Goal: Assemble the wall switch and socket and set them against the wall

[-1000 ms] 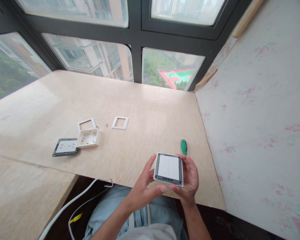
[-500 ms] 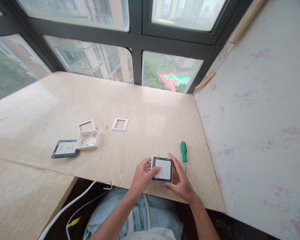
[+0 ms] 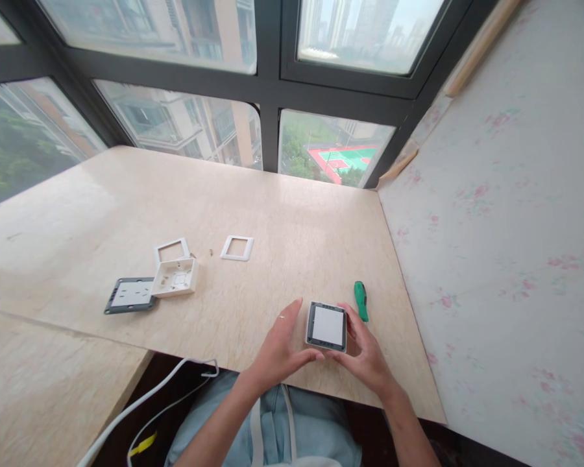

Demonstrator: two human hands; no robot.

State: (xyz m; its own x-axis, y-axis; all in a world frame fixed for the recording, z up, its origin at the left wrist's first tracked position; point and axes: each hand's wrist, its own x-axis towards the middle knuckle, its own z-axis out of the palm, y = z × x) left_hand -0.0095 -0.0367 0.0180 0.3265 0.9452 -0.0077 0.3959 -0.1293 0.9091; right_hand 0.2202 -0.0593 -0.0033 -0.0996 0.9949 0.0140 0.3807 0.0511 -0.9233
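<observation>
A wall switch [image 3: 328, 325] with a white face and dark grey frame sits in a white mounting box near the counter's front edge. My right hand [image 3: 367, 357] grips its right side, thumb at the near corner and fingers at the far one. Just left of it, my left hand [image 3: 285, 347] is open, fingers stretched and thumb pointing toward the near edge of the box. Beyond my right hand lies a green-handled screwdriver [image 3: 361, 301]; the hand hides its shaft.
At left, a socket panel [image 3: 130, 294] leans against an empty white mounting box [image 3: 193, 275], with a white cover frame [image 3: 158, 253] behind. Another cover frame [image 3: 225, 250] and a small screw [image 3: 211, 251] lie nearby. White cables [image 3: 146, 397] hang below the counter edge. A papered wall [image 3: 506, 259] bounds the right.
My left hand has let go of the switch and opened beside it; its thumb has left the white face. The switch has shifted slightly right in my right hand. The view has tilted slightly.
</observation>
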